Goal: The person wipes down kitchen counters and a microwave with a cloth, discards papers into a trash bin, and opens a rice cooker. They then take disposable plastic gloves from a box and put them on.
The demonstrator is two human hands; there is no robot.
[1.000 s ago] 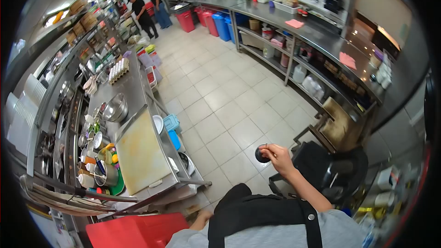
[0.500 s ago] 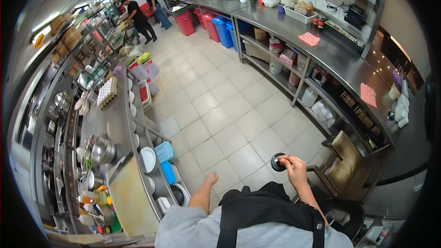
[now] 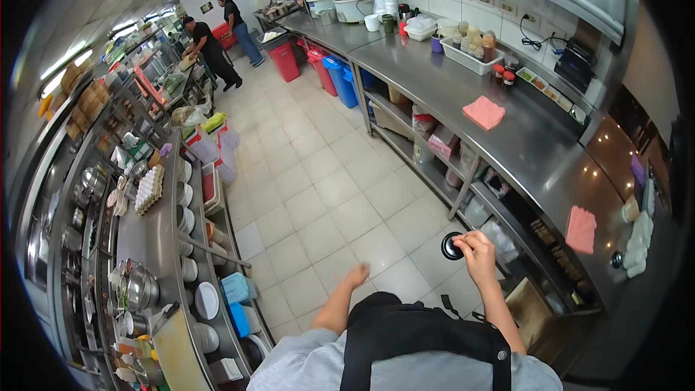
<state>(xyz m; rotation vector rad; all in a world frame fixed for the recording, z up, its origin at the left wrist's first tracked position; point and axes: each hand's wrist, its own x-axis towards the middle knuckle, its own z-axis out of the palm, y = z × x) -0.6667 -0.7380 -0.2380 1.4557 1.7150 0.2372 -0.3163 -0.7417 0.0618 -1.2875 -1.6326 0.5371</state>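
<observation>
My right hand is closed, its fingertips pinching a small round black lid that it holds out in front of me above the floor. The lid is tilted, with a shiny rim. My left hand hangs over the floor tiles in front of me, touching nothing I can see. Its fingers are small and smeared, so I cannot make out whether they are curled or apart.
A steel counter with pink cloths runs along the right. On the left stand a steel table, an egg tray, bowls and stacked plates. Two people are at the back left, near red bins. Tiled floor lies between.
My view has shifted forward and turned a little. Both hands appear slightly higher and farther right in view. The lid stays in my right hand. The counter on the right looks nearer.
</observation>
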